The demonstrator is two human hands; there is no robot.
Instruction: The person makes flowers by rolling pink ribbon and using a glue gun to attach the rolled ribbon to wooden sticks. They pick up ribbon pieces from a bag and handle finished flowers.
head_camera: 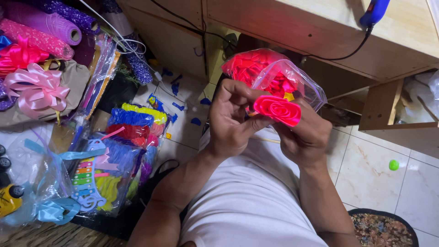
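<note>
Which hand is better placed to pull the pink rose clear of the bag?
Probably left. The left hand pinches the pink ribbon rose from the side with its thumb, while the right hand supports it beneath the clear bag.

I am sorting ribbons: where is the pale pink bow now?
In the head view, the pale pink bow lies far left, below the bright pink bow, away from both hands.

Neon-pink ribbon rose (277, 110), glossy satin cloth; clear thin plastic zip bag (292, 75), shiny and crinkled. Pale-pink satin bow (39, 87), glossy. Purple glitter mesh roll (68, 29), rough, sparkly. Light wood bench (320, 27), matt, smooth. White floor tiles (370, 169), glazed, glossy. White cloth garment (249, 201), matt, soft.
</note>
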